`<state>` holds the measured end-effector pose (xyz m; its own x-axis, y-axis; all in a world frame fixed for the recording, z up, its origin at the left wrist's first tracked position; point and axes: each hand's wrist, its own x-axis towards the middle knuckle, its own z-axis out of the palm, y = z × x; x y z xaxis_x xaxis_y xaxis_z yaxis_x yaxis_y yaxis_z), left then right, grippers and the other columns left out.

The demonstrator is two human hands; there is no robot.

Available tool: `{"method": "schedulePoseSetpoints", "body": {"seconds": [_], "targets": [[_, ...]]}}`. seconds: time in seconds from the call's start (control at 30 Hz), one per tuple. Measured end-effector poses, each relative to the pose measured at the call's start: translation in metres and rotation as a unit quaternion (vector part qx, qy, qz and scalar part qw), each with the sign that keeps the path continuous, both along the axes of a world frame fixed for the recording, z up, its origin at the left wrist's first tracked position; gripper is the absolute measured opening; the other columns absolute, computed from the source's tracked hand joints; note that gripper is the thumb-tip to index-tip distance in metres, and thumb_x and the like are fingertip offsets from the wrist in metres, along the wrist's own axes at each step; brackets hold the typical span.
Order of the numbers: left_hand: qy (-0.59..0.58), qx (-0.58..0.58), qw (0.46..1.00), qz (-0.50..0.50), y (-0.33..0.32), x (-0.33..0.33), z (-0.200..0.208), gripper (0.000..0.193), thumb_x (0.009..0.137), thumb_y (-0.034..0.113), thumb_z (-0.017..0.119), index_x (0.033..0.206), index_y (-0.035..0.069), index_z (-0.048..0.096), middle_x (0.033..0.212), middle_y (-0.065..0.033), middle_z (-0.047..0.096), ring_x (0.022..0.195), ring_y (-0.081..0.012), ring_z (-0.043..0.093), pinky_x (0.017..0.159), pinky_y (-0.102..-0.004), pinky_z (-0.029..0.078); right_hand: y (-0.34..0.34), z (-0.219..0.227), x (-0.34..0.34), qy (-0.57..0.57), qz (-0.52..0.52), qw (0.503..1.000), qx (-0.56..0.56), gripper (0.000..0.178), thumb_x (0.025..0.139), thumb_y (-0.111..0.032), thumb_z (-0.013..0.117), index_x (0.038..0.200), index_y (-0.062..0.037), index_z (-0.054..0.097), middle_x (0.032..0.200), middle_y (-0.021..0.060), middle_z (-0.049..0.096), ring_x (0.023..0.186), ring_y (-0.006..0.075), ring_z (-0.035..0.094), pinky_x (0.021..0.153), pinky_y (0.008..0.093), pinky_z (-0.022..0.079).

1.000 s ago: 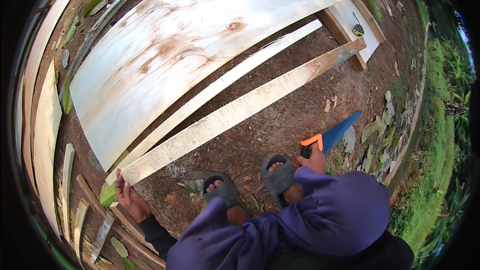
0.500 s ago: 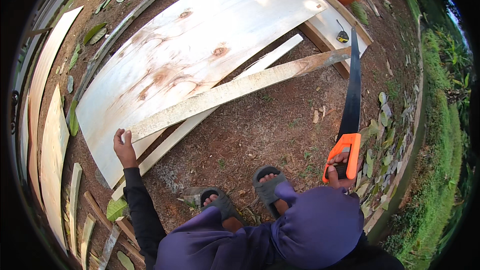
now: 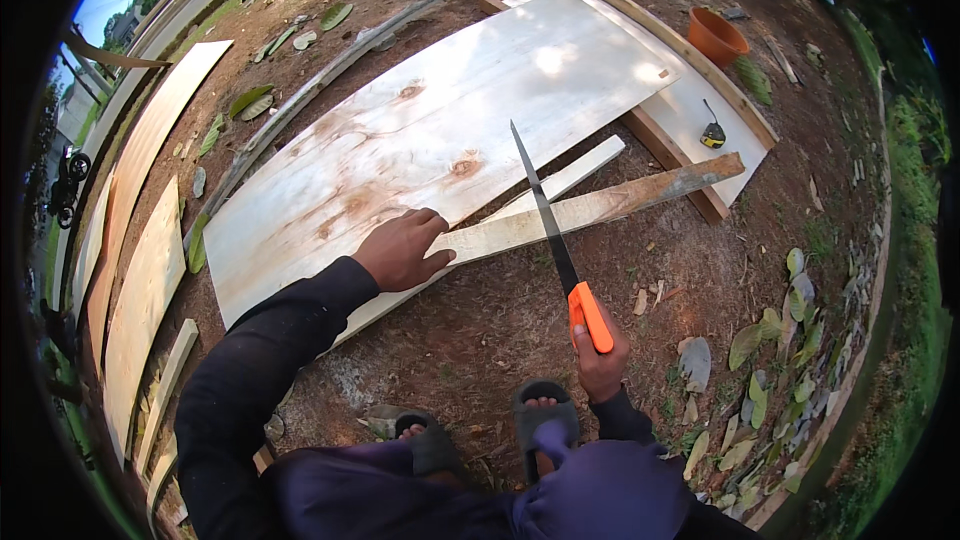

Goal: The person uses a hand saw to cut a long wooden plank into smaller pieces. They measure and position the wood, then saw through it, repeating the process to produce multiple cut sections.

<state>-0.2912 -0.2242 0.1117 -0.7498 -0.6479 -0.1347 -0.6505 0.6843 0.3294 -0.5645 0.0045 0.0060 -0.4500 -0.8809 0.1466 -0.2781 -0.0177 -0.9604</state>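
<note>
In my right hand (image 3: 604, 362) is the orange handle of a handsaw (image 3: 552, 222), its dark blade pointing away and slightly left. The blade crosses over a long wooden plank (image 3: 640, 195) in the view; whether it touches the wood I cannot tell. My left hand (image 3: 402, 248) grips that plank near its left end, thumb on the near side and fingers over the far side. Beneath the plank lies a paler wood strip (image 3: 585, 172). A large plywood sheet (image 3: 400, 160) stretches out beyond both, and the plank's right end rests toward a wooden frame (image 3: 672, 155).
A yellow and black tape measure (image 3: 712, 134) sits on a white board (image 3: 745, 155) at the right. Behind it stands an orange-brown pot (image 3: 718, 37). More boards (image 3: 150, 290) lie at the left. My sandalled feet (image 3: 546, 418) stand on bare soil, with dry leaves (image 3: 760, 340) to the right.
My left hand has moved rightward along the plank from its far left end. The saw has swung left, from beside the plank's right end to across its middle. The view has shifted too.
</note>
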Motion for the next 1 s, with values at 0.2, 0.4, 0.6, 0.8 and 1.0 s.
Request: {"method": "schedulePoseSetpoints", "body": {"seconds": [0.2, 0.4, 0.6, 0.8, 1.0], "targets": [[-0.029, 0.0, 0.995, 0.092, -0.017, -0.081, -0.07, 0.054, 0.1, 0.048, 0.057, 0.125, 0.0, 0.059, 0.119, -0.0234, 0.064, 0.113, -0.0418, 0.062, 0.096, -0.0492, 0.05, -0.006, -0.014, 0.013, 0.057, 0.017, 0.998, -0.032, 0.047, 0.089, -0.008, 0.07, 0.134, 0.004, 0.062, 0.117, 0.0239, 0.072, 0.104, 0.0336, 0.073, 0.088, 0.0415, 0.058], [-0.011, -0.001, 0.956, 0.294, -0.017, -0.114, -0.131, 0.065, 0.101, 0.06, 0.048, 0.133, 0.004, 0.061, 0.128, -0.0212, 0.064, 0.121, -0.0373, 0.061, 0.109, -0.0504, 0.04, -0.005, -0.009, 0.004, 0.01, 0.054, 0.998, -0.032, 0.053, 0.089, -0.01, 0.07, 0.137, 0.0067, 0.058, 0.113, 0.0257, 0.072, 0.097, 0.0319, 0.075, 0.082, 0.0396, 0.059], [-0.028, -0.036, 0.948, 0.316, -0.002, -0.13, -0.126, 0.074, 0.098, 0.071, 0.044, 0.123, 0.006, 0.069, 0.112, -0.0171, 0.071, 0.113, -0.0331, 0.066, 0.103, -0.0508, 0.042, -0.01, 0.009, 0.001, -0.096, 0.083, 0.992, 0.023, 0.057, 0.09, -0.009, 0.067, 0.142, 0.0081, 0.054, 0.102, 0.0212, 0.073, 0.087, 0.0213, 0.073, 0.077, 0.0349, 0.057], [-0.046, -0.066, 0.943, 0.322, -0.009, -0.13, -0.129, 0.067, 0.099, 0.065, 0.046, 0.114, 0.006, 0.073, 0.1, -0.0206, 0.074, 0.098, -0.0361, 0.071, 0.089, -0.0505, 0.049, -0.011, -0.007, 0.005, -0.026, 0.073, 0.997, -0.014, 0.055, 0.091, -0.014, 0.062, 0.141, 0.0093, 0.055, 0.09, 0.0164, 0.073, 0.074, 0.0193, 0.072, 0.067, 0.0344, 0.056], [-0.067, -0.051, 0.942, 0.325, -0.012, -0.128, -0.13, 0.064, 0.099, 0.063, 0.046, 0.118, 0.007, 0.073, 0.104, -0.0188, 0.075, 0.1, -0.0352, 0.071, 0.09, -0.0502, 0.05, 0.006, 0.009, 0.013, -0.096, 0.084, 0.989, 0.071, 0.054, 0.092, -0.012, 0.06, 0.14, 0.0104, 0.055, 0.105, 0.0271, 0.072, 0.079, 0.0265, 0.075, 0.071, 0.0357, 0.059]]}}
